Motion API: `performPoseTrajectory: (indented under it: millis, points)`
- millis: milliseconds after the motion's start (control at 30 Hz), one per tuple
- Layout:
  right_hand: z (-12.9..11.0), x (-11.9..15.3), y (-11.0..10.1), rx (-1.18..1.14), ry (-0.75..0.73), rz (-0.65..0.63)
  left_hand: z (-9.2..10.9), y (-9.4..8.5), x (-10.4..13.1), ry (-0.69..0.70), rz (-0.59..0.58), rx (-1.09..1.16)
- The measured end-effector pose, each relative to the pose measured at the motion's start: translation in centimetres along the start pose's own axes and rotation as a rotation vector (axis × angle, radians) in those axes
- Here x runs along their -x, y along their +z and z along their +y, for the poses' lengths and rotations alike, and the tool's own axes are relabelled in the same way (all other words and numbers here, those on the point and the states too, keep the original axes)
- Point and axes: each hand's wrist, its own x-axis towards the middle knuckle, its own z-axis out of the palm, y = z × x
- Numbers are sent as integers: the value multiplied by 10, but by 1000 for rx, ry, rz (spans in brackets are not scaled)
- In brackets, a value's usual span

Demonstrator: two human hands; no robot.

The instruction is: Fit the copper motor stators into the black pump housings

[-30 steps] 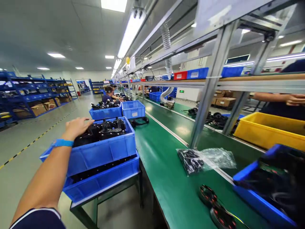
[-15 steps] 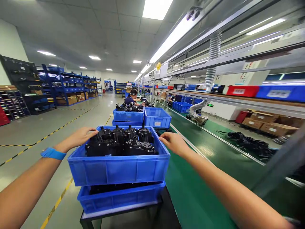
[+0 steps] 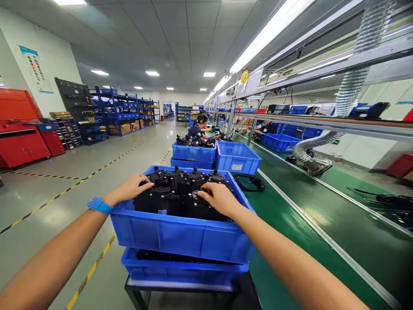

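Observation:
A blue bin [image 3: 183, 232] in front of me holds several black molded housings [image 3: 161, 196] with round ribbed tops and short stems. My left hand [image 3: 132, 189], with a blue wristband, rests over the bin's left side, its thumb and fingers apart at the front left housing. Over the front right housing [image 3: 196, 206], my right hand [image 3: 217, 198] has its bent fingers and thumb at the top, where the stem is hidden. Below, a second blue bin [image 3: 183, 273] with black contents sits on a dark-framed stand [image 3: 135, 292].
Beyond stand a blue bin of black parts [image 3: 193, 153] and another blue bin [image 3: 238, 161]. A seated person [image 3: 198, 127] works farther back. On the right runs a green conveyor [image 3: 290, 228] with a flexible duct [image 3: 309, 150]. Yellow-black floor tape [image 3: 90, 275] lies left.
My right hand has moved left from the bin's right rim onto the front right housing. The left hand has shifted slightly inward over the housings. The view has turned left.

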Motion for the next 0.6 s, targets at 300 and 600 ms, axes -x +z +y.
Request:
performPoseTrajectory:
  millis: [300, 600]
  points:
    - [20, 9, -32, -207, 1, 230, 10, -7, 23, 5, -114, 108]
    - [31, 61, -112, -638, -75, 961, -23, -5, 34, -321, 21, -3]
